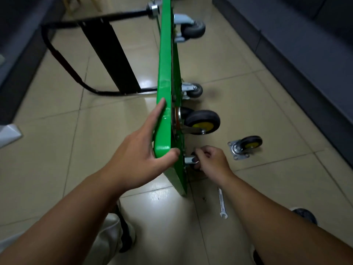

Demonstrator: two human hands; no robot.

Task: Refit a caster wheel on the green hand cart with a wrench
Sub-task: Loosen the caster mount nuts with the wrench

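Observation:
The green hand cart [167, 60] stands on its side edge on the tiled floor, wheels facing right. My left hand [141, 150] grips its near upper corner, fingers along the deck and thumb hooked round the edge. My right hand [212, 161] holds a caster [192, 160] against the cart's underside near the lower corner; the caster is mostly hidden by my fingers. A loose caster wheel [246, 147] with a yellow hub lies on the floor to the right. A silver wrench [222, 202] lies on the floor beside my right forearm.
A large yellow-hub caster [202, 122] and two grey casters [193, 30] [193, 90] sit mounted on the cart. The black folded handle [76, 54] lies on the floor at left. A small nut [204, 198] lies by the wrench. Dark cabinets line both sides.

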